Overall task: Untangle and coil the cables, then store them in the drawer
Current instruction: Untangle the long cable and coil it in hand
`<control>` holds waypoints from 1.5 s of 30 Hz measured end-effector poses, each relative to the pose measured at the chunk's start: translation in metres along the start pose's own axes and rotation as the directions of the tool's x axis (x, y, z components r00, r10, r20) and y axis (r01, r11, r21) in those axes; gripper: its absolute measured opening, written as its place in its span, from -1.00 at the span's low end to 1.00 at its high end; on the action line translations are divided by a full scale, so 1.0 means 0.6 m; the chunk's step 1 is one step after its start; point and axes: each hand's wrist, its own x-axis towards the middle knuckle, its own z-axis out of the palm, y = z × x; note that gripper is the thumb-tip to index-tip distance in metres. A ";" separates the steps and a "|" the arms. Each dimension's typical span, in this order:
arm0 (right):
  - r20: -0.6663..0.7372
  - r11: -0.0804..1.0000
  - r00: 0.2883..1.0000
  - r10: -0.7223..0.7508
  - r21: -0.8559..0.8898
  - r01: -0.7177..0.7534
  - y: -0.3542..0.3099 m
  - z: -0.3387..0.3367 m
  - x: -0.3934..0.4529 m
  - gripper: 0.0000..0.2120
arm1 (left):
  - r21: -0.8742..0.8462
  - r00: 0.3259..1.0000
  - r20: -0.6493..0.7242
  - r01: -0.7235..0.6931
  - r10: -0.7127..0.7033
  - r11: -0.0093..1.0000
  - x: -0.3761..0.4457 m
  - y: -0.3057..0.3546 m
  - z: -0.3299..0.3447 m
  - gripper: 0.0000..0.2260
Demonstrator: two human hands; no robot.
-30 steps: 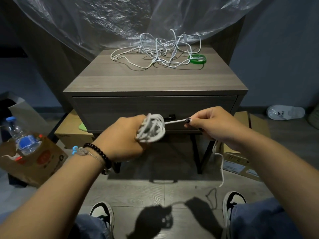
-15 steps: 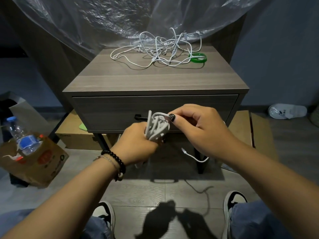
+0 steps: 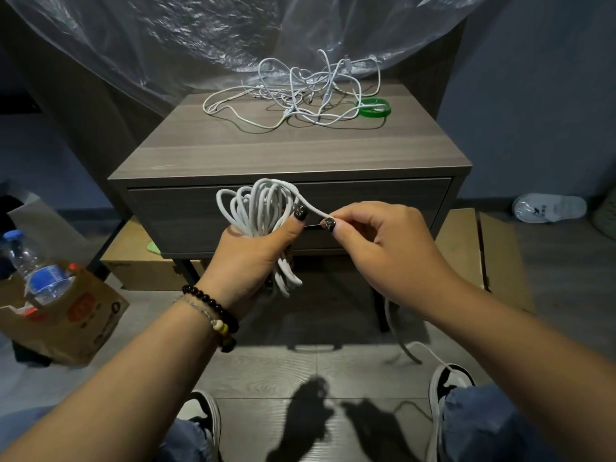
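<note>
My left hand [image 3: 253, 251] grips a bundle of white cable loops [image 3: 248, 208] in front of the closed drawer [image 3: 186, 215] of a grey nightstand. My right hand [image 3: 376, 248] pinches the strand that runs off the top of the coil, close beside my left thumb. The cable's loose tail [image 3: 401, 341] hangs below my right hand down to the floor. A tangle of thin white cables [image 3: 300, 95] lies at the back of the nightstand top [image 3: 300, 151], one strand crossing a green ring [image 3: 375, 107].
Clear plastic sheeting [image 3: 216, 31] hangs behind the nightstand. A paper bag with a water bottle [image 3: 36, 271] stands on the floor at left. Cardboard boxes [image 3: 466, 238] sit under and right of the nightstand, a white slipper [image 3: 550, 208] beyond. My shoes [image 3: 450, 381] are below.
My left hand has turned the coil upright so its loops fan out above the fist. My right hand has laid another turn and slid right along the strand; the tail dropped lower.
</note>
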 end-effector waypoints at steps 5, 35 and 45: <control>0.043 0.996 0.998 -0.042 -0.073 0.045 -0.002 0.011 -0.009 -0.81 | -0.020 1.000 -0.008 -0.029 0.028 0.999 0.000 -0.005 0.002 -0.61; 0.117 0.969 0.967 -0.228 -0.067 0.237 -0.045 0.055 -0.040 -0.72 | 0.004 0.936 -0.326 -0.140 0.133 0.990 0.016 0.005 0.004 -0.91; 0.148 0.962 0.971 -0.190 0.227 0.154 -0.051 0.062 -0.046 -0.75 | -0.325 0.793 -0.608 -0.194 -0.048 0.926 0.042 0.022 -0.021 -0.71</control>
